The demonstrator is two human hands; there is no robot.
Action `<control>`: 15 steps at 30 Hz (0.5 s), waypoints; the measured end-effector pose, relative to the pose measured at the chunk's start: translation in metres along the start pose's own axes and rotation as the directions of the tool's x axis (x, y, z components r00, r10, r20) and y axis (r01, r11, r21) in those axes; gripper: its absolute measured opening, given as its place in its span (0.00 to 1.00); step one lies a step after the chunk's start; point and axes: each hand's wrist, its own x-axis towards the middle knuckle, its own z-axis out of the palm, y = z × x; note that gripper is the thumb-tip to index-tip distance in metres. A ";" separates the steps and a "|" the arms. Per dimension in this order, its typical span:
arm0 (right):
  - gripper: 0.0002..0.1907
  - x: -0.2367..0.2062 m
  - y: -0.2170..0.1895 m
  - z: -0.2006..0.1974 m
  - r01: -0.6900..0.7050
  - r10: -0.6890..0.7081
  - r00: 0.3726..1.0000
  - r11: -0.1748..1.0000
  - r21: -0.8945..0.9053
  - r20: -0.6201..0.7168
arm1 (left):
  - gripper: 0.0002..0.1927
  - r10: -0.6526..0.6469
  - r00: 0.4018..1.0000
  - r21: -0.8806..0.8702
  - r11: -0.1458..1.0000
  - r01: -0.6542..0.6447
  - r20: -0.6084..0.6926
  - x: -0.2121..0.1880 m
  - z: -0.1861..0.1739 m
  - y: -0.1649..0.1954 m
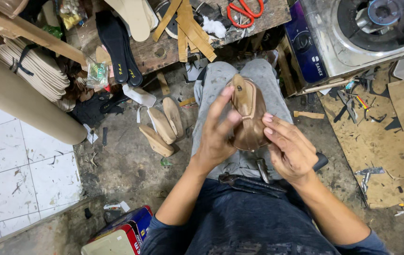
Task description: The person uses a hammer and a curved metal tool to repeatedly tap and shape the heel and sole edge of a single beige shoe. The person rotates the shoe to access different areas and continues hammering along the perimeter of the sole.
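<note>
Both hands grip a brown shoe [248, 115] at frame centre: left hand [217, 137] fingers pressed on its side, right hand [290, 148] fingertips pinching its edge.

Tan-brown shoe upper [248, 113], grey trousers [239, 89], red-handled scissors [245, 12], black insoles [118, 45].

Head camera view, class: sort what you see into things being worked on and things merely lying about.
In hand:
brown leather shoe upper, held on the lap by the left hand and right hand
pliers lying on the lap

Lying about:
red scissors
black insoles
three wooden wedge heels
gas stove
cardboard roll
</note>
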 end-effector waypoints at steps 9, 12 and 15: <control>0.28 0.036 0.031 0.006 0.038 -0.058 0.987 0.990 0.134 0.147 | 0.42 -0.133 0.984 -0.025 0.991 0.131 -0.117 0.022 -0.026 0.000; 0.40 0.050 0.066 0.007 -0.029 0.016 0.971 0.998 0.051 0.238 | 0.42 -0.347 0.908 -0.367 0.897 0.247 -0.236 0.015 -0.034 -0.009; 0.36 0.055 0.096 0.005 -0.188 0.148 0.914 0.980 0.069 0.378 | 0.39 -0.389 0.889 -0.475 0.847 0.241 -0.243 0.001 -0.036 -0.034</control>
